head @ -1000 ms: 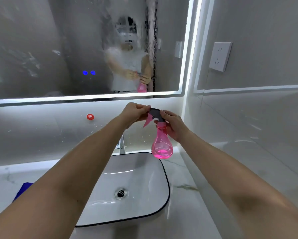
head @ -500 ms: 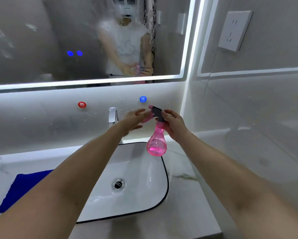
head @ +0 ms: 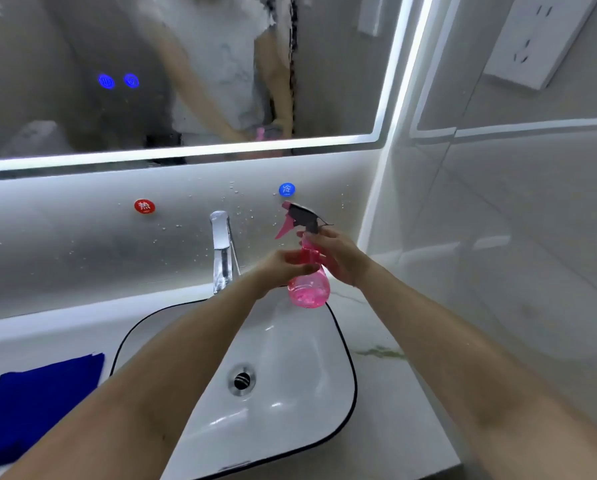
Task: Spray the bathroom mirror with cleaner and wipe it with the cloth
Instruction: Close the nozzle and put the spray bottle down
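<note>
**Bathroom worktop: bottle held in both hands over the sink**

A pale marble worktop (head: 387, 427) runs beneath a lit mirror (head: 65, 46) in a grey-tiled bathroom. Above the far edge of the sink (head: 290, 341), the right hand (head: 340, 259) has its grip curled round the neck of the pink spray bottle (head: 309, 289), just under the black trigger head. The left hand (head: 281, 271) meets it from the other side, its fingers bent in and closing on the bottle's neck and shoulder. The bottle hangs roughly upright with its nozzle pointing left, pink liquid pooled in the round base.

Just left of the hands stands the chrome tap (head: 221, 251). On the wall behind it, speckled with droplets, sit a red button (head: 144, 206) and a blue button (head: 286, 189). The mirror above is hazy and streaked, with two blue lights glowing in it, and it reflects the person's arms and the bottle. The blue cloth (head: 37, 400) lies flat on the worktop left of the sink, well apart from both hands. A white socket (head: 539, 39) is on the right wall.
</note>
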`<action>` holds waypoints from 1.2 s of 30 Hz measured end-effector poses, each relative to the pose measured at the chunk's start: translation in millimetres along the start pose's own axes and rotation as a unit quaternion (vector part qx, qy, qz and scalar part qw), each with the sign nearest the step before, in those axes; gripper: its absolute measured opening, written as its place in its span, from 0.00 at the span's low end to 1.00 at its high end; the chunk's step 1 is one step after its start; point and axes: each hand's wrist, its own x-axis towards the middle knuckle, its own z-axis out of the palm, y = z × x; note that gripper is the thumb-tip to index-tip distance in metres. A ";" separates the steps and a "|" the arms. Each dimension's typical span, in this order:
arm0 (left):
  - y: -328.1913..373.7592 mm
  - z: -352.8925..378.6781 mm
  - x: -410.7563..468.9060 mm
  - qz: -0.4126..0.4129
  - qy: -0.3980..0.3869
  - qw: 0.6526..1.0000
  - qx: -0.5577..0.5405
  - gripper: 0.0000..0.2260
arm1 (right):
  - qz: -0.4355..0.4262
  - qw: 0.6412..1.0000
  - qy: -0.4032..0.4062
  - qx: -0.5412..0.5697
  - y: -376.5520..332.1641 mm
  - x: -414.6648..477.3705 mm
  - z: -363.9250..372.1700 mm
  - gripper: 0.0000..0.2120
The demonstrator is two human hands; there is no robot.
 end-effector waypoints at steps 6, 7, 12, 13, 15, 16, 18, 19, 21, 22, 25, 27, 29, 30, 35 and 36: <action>-6.1 -22.6 13.1 0.026 0.001 0.999 0.024 0.15 | -0.031 0.997 0.069 -0.009 8.7 14.6 17.1 0.07; -6.8 -25.7 14.8 0.027 0.001 0.999 0.022 0.15 | -0.019 0.999 0.047 0.014 8.9 16.0 19.0 0.06; -9.6 -34.5 17.8 0.027 0.000 1.000 -0.009 0.16 | 0.005 0.996 0.009 0.091 9.6 17.4 19.7 0.09; -9.7 -34.2 18.0 0.028 -0.001 1.000 -0.010 0.16 | -0.007 0.996 0.021 0.083 10.5 17.2 18.9 0.09; -9.9 -33.6 19.7 0.029 0.005 1.000 -0.006 0.16 | -0.018 0.997 0.035 0.060 10.3 18.9 17.2 0.08; -10.1 -33.9 21.0 0.028 0.011 1.000 -0.006 0.17 | -0.020 0.998 0.039 0.050 8.5 20.1 17.0 0.08; -8.1 -35.4 22.6 0.028 0.026 0.999 -0.014 0.17 | -0.028 0.998 0.048 0.034 3.4 23.0 19.2 0.08; -5.4 -36.4 23.2 0.030 0.032 0.999 -0.019 0.17 | -0.036 0.998 0.053 0.030 -0.3 23.9 21.3 0.08; 4.1 -36.5 23.2 0.040 0.049 0.998 -0.017 0.17 | -0.057 0.995 0.071 0.026 -7.9 23.9 24.0 0.07; 10.2 -35.5 23.5 0.046 0.060 0.997 -0.009 0.17 | -0.069 0.994 0.085 0.022 -11.3 24.2 23.8 0.07; 27.3 -28.5 26.5 0.058 0.092 0.994 -0.002 0.18 | -0.090 0.990 0.111 -0.003 -25.8 24.7 17.5 0.07; 35.0 -23.0 27.5 0.060 0.108 0.992 -0.018 0.18 | -0.079 0.994 0.073 -0.018 -36.0 25.0 10.0 0.06; 39.9 -21.0 26.6 0.061 0.110 0.991 -0.034 0.17 | -0.041 0.999 0.007 -0.008 -45.1 23.2 4.1 0.05; 41.8 -19.6 25.3 0.065 0.109 0.991 -0.042 0.17 | -0.026 0.999 -0.020 -0.001 -47.3 22.3 0.2 0.06; 41.3 -10.8 28.0 0.059 0.112 0.991 -0.042 0.15 | -0.045 0.998 0.003 -0.052 -40.4 23.2 -11.2 0.09; 40.3 -9.5 29.5 0.054 0.117 0.991 -0.039 0.15 | -0.047 0.997 0.011 -0.056 -37.8 25.4 -11.9 0.09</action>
